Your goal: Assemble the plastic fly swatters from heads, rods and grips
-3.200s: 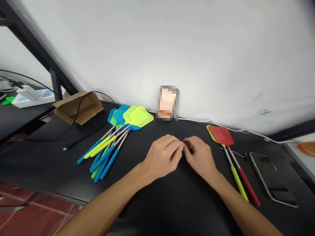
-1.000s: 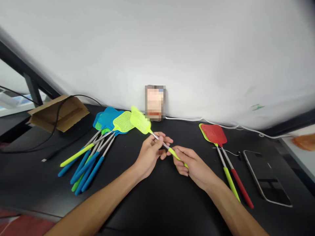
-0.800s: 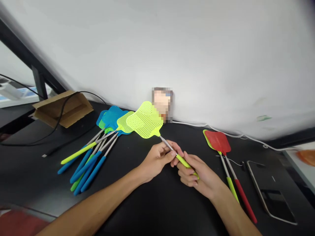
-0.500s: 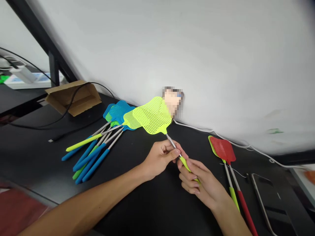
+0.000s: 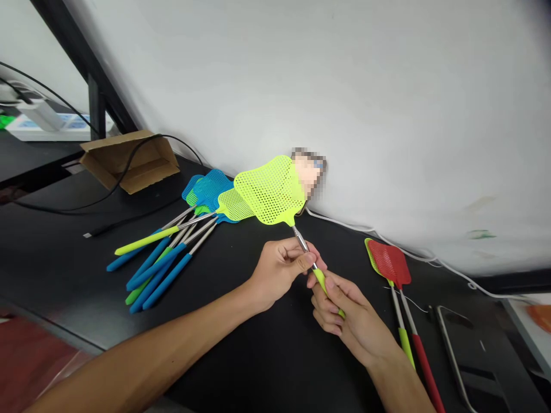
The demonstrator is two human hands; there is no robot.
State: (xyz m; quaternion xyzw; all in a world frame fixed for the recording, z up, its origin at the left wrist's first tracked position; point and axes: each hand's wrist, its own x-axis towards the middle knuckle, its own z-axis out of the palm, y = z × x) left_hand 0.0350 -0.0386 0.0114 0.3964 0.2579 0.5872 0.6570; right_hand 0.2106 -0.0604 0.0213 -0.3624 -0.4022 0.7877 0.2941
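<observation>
A yellow-green fly swatter is held up in the middle, its perforated head tilted toward the wall. My left hand is closed on its metal shaft, thumb and fingers pinching just above the grip. My right hand wraps round the yellow-green handle, the lower end of which is hidden in the palm. Left of my hands lies a pile of blue, green and yellow-green swatters, heads overlapping toward the wall. To the right, a red swatter lies partly over another yellow-green one.
An open cardboard box stands at the back left, with a black cable beside it. A dark phone lies at the right. White cord runs along the wall's foot. A blurred-out upright object leans on the wall.
The held swatter's head has risen slightly and tilts a little differently. Both hands keep their hold in nearly the same place. The whole view has shifted slightly.
</observation>
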